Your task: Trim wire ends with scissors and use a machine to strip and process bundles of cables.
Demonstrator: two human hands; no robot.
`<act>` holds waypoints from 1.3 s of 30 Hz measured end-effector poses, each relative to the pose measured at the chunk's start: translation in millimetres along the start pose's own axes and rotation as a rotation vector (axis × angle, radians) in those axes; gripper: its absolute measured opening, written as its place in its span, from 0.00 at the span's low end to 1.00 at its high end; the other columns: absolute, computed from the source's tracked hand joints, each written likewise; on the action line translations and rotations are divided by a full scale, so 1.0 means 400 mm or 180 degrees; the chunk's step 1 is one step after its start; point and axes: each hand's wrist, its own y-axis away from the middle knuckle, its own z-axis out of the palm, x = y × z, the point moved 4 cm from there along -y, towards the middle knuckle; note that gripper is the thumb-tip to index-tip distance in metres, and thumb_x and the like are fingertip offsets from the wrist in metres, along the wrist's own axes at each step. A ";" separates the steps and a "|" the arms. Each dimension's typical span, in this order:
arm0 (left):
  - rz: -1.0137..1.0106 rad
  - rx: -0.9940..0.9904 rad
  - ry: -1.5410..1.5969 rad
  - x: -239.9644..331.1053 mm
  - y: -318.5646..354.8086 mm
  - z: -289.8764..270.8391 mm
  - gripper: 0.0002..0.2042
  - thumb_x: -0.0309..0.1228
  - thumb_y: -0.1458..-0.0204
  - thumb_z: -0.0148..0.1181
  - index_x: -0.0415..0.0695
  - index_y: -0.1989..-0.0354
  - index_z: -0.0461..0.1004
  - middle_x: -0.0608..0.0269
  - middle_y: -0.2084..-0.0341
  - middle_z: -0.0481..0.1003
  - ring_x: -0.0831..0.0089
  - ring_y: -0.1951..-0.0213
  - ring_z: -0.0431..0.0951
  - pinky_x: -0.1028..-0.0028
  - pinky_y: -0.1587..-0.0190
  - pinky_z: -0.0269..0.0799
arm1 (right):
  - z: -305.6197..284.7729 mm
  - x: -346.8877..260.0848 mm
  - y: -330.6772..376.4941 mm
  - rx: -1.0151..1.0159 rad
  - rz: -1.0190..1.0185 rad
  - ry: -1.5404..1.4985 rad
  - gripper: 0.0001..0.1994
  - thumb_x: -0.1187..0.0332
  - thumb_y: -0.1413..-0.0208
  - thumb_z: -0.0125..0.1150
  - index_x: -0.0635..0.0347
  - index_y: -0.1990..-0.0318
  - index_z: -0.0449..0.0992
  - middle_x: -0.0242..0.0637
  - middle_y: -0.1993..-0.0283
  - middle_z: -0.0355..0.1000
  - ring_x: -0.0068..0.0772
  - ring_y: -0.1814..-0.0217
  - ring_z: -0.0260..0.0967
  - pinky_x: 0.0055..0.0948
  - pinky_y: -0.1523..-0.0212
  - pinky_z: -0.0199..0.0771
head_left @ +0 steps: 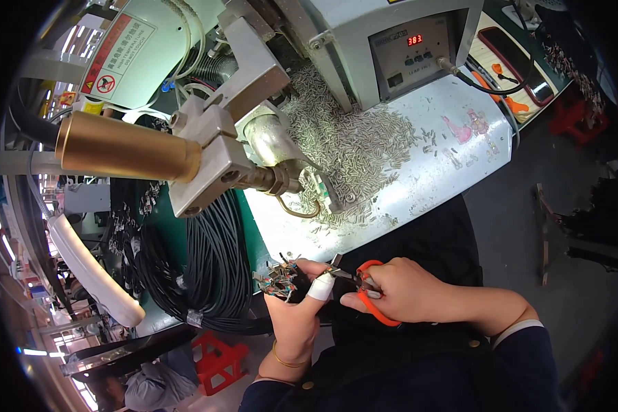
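My left hand is closed around a bundle of black cables, whose ends show small metal connectors and coloured wires. White tape wraps its thumb. From the right, my right hand grips orange-handled cutters. Their metal jaws reach to the taped thumb, close beside the cable ends; whether they touch a wire cannot be made out. Just beyond both hands lies the near edge of a metal work plate, with a heap of small silvery tube-like pieces on it.
A machine arm with a brass-coloured cylinder overhangs the plate. Behind stands a grey control box with a lit red display. Coiled black cables lie at the left, near a lamp. A phone rests far right; a red stool stands lower left.
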 end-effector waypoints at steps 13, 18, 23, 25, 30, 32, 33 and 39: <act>-0.0850 -0.0377 0.0796 0.001 -0.151 0.022 0.04 0.21 0.52 0.53 0.39 0.69 0.66 0.71 0.86 0.61 0.86 0.88 0.53 0.84 0.86 0.46 | -0.030 0.021 -0.030 0.0342 0.0786 -0.2459 0.17 0.63 0.46 0.55 0.62 0.82 0.62 0.28 0.90 0.60 0.17 0.88 0.59 0.19 0.87 0.54; -0.0797 -0.0564 0.0540 0.003 -0.204 0.032 0.03 0.22 0.51 0.53 0.40 0.69 0.66 0.72 0.85 0.61 0.87 0.89 0.51 0.85 0.87 0.45 | -0.118 0.020 -0.131 0.1751 0.0047 -0.1579 0.12 0.66 0.46 0.53 0.64 0.76 0.64 0.29 0.88 0.61 0.17 0.88 0.59 0.19 0.87 0.55; -0.0861 -0.0613 0.0458 0.015 -0.221 0.021 0.06 0.21 0.51 0.54 0.38 0.66 0.67 0.70 0.84 0.62 0.86 0.89 0.51 0.83 0.86 0.44 | -0.143 -0.001 -0.192 0.0911 0.0404 -0.1472 0.12 0.66 0.46 0.53 0.65 0.76 0.64 0.30 0.87 0.61 0.19 0.88 0.59 0.20 0.86 0.57; -0.0891 -0.0665 0.0407 0.016 -0.225 0.020 0.06 0.21 0.52 0.55 0.38 0.65 0.67 0.70 0.84 0.63 0.86 0.88 0.51 0.83 0.86 0.45 | -0.133 0.014 -0.201 0.1101 0.0141 -0.1253 0.12 0.66 0.46 0.54 0.66 0.76 0.65 0.30 0.87 0.61 0.19 0.88 0.58 0.22 0.86 0.57; -0.1033 -0.0573 0.0329 0.014 -0.233 0.003 0.09 0.22 0.53 0.56 0.37 0.63 0.67 0.70 0.84 0.63 0.86 0.88 0.52 0.83 0.86 0.46 | -0.128 0.015 -0.202 0.1277 -0.0048 -0.1175 0.12 0.66 0.47 0.55 0.67 0.75 0.66 0.32 0.87 0.60 0.19 0.88 0.58 0.23 0.85 0.57; -0.1069 -0.0783 0.0475 0.009 -0.235 -0.003 0.10 0.22 0.53 0.56 0.38 0.62 0.66 0.69 0.83 0.64 0.86 0.87 0.53 0.84 0.85 0.47 | -0.129 0.011 -0.201 0.1299 -0.0079 -0.1148 0.12 0.66 0.47 0.55 0.67 0.75 0.66 0.32 0.87 0.60 0.19 0.88 0.58 0.23 0.85 0.56; -0.1084 -0.0893 0.0548 0.007 -0.237 -0.003 0.11 0.22 0.53 0.56 0.38 0.61 0.66 0.69 0.82 0.64 0.86 0.87 0.54 0.84 0.85 0.47 | -0.133 0.007 -0.199 0.1336 -0.0107 -0.1114 0.12 0.66 0.47 0.56 0.67 0.75 0.66 0.32 0.87 0.60 0.19 0.88 0.58 0.24 0.85 0.56; -0.0953 -0.1094 0.0426 0.005 -0.241 -0.001 0.08 0.25 0.49 0.51 0.38 0.60 0.66 0.68 0.78 0.66 0.86 0.87 0.55 0.85 0.85 0.49 | -0.137 0.004 -0.196 0.1271 0.0002 -0.1236 0.12 0.66 0.47 0.56 0.68 0.74 0.67 0.33 0.87 0.59 0.20 0.87 0.58 0.23 0.85 0.56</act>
